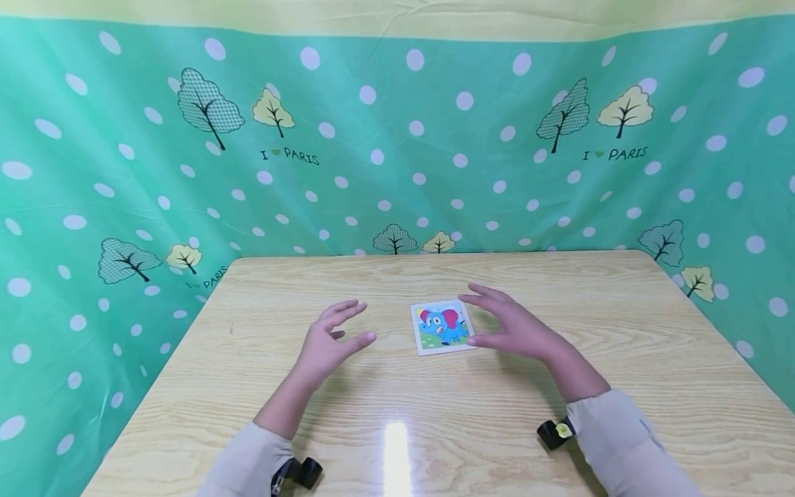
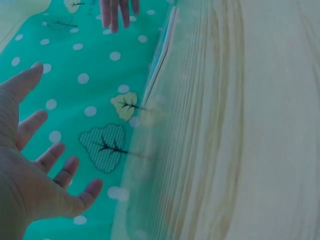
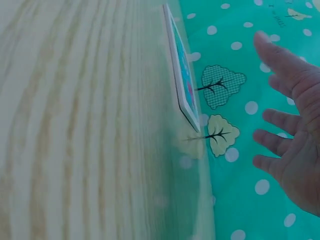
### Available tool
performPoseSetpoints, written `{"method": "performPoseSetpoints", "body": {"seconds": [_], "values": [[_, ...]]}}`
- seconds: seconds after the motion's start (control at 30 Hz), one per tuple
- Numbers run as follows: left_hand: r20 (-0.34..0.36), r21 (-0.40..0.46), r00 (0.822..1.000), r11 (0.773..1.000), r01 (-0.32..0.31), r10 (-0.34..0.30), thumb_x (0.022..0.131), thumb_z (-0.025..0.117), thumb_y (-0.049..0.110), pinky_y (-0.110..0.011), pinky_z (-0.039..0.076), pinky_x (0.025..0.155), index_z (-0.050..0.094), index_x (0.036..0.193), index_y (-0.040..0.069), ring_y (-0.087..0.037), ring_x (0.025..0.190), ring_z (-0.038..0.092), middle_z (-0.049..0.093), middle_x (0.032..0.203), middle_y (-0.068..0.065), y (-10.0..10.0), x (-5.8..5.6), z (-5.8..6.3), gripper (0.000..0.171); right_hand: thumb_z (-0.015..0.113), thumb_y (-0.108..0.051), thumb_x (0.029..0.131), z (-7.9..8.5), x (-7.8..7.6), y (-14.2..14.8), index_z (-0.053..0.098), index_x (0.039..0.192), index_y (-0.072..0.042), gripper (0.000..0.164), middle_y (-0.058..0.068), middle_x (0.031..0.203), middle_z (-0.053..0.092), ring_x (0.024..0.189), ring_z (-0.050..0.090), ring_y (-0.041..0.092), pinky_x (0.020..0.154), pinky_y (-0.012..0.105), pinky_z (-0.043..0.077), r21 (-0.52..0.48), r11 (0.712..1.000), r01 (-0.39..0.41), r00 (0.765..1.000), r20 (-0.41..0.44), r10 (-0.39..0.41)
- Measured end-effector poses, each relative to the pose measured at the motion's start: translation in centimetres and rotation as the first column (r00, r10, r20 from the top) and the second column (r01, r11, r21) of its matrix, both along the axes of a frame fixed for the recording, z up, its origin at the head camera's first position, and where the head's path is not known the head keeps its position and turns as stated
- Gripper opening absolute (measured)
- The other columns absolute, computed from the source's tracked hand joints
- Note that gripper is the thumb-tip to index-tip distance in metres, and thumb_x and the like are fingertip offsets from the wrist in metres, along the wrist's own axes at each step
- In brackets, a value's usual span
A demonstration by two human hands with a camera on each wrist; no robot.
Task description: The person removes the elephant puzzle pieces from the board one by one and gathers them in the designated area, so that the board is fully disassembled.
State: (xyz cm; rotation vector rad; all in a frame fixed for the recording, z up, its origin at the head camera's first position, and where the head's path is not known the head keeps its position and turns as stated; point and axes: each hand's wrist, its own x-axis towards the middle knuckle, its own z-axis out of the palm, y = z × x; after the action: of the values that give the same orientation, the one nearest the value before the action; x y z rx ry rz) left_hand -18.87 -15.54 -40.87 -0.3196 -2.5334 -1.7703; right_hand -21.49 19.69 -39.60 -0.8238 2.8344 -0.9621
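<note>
A square board with a blue elephant picture and a white border [image 1: 442, 327] lies flat on the wooden table, a little right of the middle. My right hand [image 1: 518, 328] hovers at its right edge, fingers and thumb spread apart; in the right wrist view a gap separates that hand [image 3: 300, 130] from the board's thick edge [image 3: 180, 70]. To the left of the board, my left hand [image 1: 324, 348] is held in the air, fingers loosely extended and thumb apart. Neither hand holds anything.
The light wood table [image 1: 348, 442] carries a bright light reflection near its front. A green dotted curtain [image 1: 397, 172] with printed trees hangs behind the table and along both sides. Each wrist wears a small black camera, such as the one on the right wrist [image 1: 551, 435].
</note>
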Motion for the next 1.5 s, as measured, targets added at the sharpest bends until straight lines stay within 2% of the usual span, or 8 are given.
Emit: {"method": "performPoseSetpoints", "body": {"seconds": [0.27,0.5,0.67,0.87,1.1,1.33,1.5], "values": [[0.076,0.023,0.997,1.000,-0.005,0.003,0.077,0.084,0.028,-0.051,0.041,0.102,0.063,0.131,0.017,-0.024,0.133,0.040,0.049,0.142,0.000,1.3,-0.5,-0.4,0.058,0.080,-0.024,0.083,-0.4,-0.8,-0.7,0.049,0.144,-0.013,0.069,0.015,0.155,0.032,0.141,0.028,0.040,0.109,0.060,0.028,-0.038,0.998,-0.049,0.999,0.008,0.050],[0.104,0.033,0.995,0.999,-0.002,-0.001,0.077,0.085,0.024,-0.050,0.045,0.099,0.067,0.125,0.014,-0.026,0.128,0.047,0.053,0.138,-0.001,2.4,-1.2,-0.6,0.053,0.080,-0.025,0.083,-0.6,-1.7,-1.4,0.050,0.142,-0.013,0.068,0.014,0.153,0.035,0.141,0.029,0.039,0.110,0.058,0.027,-0.073,0.997,-0.036,0.996,0.081,0.042],[0.133,0.005,0.991,1.000,0.007,-0.008,0.076,0.085,0.026,-0.050,0.043,0.101,0.069,0.123,0.017,-0.027,0.125,0.049,0.055,0.136,0.000,3.2,-1.9,-1.0,0.051,0.081,-0.028,0.082,-1.0,-2.5,-2.0,0.051,0.142,-0.014,0.068,0.011,0.151,0.040,0.140,0.031,0.035,0.111,0.056,0.028,-0.073,0.997,-0.021,0.992,0.122,0.030],[0.212,-0.015,0.977,1.000,0.001,0.002,0.077,0.084,0.030,-0.049,0.045,0.098,0.067,0.126,0.022,-0.023,0.122,0.052,0.054,0.135,0.004,4.1,-2.6,-1.2,0.053,0.082,-0.028,0.080,-1.4,-3.2,-2.3,0.053,0.140,-0.015,0.069,0.010,0.147,0.046,0.139,0.034,0.034,0.110,0.057,0.028,-0.058,0.998,-0.004,0.989,0.147,0.012],[0.290,-0.016,0.957,0.999,0.030,-0.024,0.079,0.083,0.028,-0.051,0.044,0.097,0.065,0.129,0.026,-0.025,0.124,0.050,0.054,0.137,-0.002,5.1,-3.4,-1.1,0.054,0.084,-0.026,0.077,-1.7,-4.0,-2.8,0.055,0.138,-0.015,0.068,0.010,0.147,0.045,0.139,0.034,0.035,0.111,0.055,0.027,-0.009,0.999,-0.037,0.990,0.139,0.038],[0.279,-0.032,0.957,0.995,0.089,-0.077,0.080,0.082,0.027,-0.051,0.045,0.098,0.066,0.128,0.022,-0.029,0.123,0.051,0.054,0.137,-0.007,6.2,-4.2,-1.3,0.050,0.084,-0.027,0.078,-2.4,-4.7,-3.1,0.057,0.138,-0.013,0.067,0.012,0.148,0.043,0.139,0.032,0.037,0.111,0.057,0.025,0.050,0.995,-0.081,0.986,0.148,0.072],[0.277,-0.068,0.956,0.991,0.114,-0.091,0.079,0.083,0.028,-0.049,0.044,0.099,0.068,0.126,0.023,-0.028,0.121,0.053,0.058,0.132,-0.011,6.9,-4.6,-1.3,0.050,0.084,-0.029,0.078,-2.8,-4.7,-3.1,0.058,0.137,-0.013,0.067,0.015,0.147,0.043,0.137,0.033,0.040,0.110,0.059,0.027,0.106,0.990,-0.097,0.988,0.132,0.083]]}}
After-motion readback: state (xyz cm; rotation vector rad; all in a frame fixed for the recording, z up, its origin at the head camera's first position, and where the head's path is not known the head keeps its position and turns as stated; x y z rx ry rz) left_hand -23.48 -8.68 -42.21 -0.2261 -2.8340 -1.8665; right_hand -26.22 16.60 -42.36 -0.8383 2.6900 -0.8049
